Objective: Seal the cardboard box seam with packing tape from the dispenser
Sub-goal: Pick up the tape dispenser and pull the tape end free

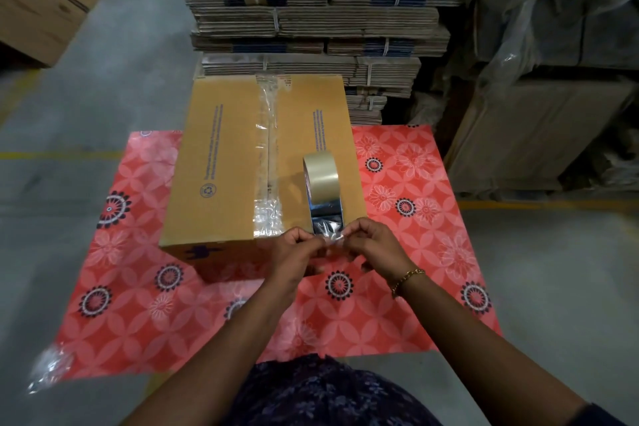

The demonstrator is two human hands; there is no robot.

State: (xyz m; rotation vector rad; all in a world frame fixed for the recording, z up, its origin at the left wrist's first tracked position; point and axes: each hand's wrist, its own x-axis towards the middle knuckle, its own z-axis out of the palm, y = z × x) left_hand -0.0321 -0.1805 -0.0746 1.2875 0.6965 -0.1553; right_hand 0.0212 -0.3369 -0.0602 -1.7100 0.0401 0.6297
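Observation:
A closed brown cardboard box (221,162) stands on a red flowered cloth. Clear tape (268,149) runs along its middle seam from the far edge to the near edge, wrinkled at both ends. A roll of clear packing tape (320,171) stands on edge on the box's right flap. A loose strip of tape (326,218) leads from the roll toward me. My left hand (297,247) and my right hand (371,242) both pinch the strip's near end, just past the box's near edge. No dispenser is visible.
The red flowered cloth (397,190) covers the low work surface. Tall stacks of flat cardboard (311,10) rise right behind the box. A brown carton (38,7) sits on the floor at far left. Plastic-wrapped cartons (553,79) stand at right. Crumpled clear plastic (52,368) lies at the cloth's near left corner.

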